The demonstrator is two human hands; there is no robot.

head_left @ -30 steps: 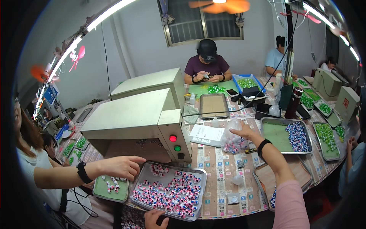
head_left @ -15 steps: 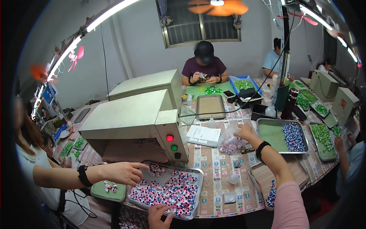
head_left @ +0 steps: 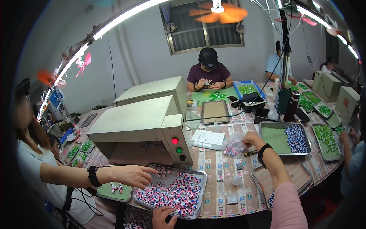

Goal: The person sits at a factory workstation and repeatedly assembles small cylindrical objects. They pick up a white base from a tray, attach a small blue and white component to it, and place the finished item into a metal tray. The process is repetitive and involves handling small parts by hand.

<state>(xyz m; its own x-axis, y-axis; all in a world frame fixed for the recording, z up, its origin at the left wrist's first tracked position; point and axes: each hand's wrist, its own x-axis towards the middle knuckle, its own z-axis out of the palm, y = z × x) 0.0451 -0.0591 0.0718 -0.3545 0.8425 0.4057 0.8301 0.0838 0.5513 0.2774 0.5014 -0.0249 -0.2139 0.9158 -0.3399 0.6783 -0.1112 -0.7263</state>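
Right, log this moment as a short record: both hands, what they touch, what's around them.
right hand: closed on clear bag of small pieces
left hand: at near rim of metal tray; grip unclear
tray contents: pink, white and blue pieces
co-worker's hand: over the tray, from the left
behind tray: beige machine, red and green buttons

From here I see bare patterned table (head_left: 225, 179) between the tray of pink-and-blue pieces (head_left: 173, 191) and my right hand (head_left: 249, 138), while the beige machine (head_left: 145, 126), a co-worker's outstretched arm (head_left: 95, 175) and the metal tray (head_left: 284, 139) block the sides.
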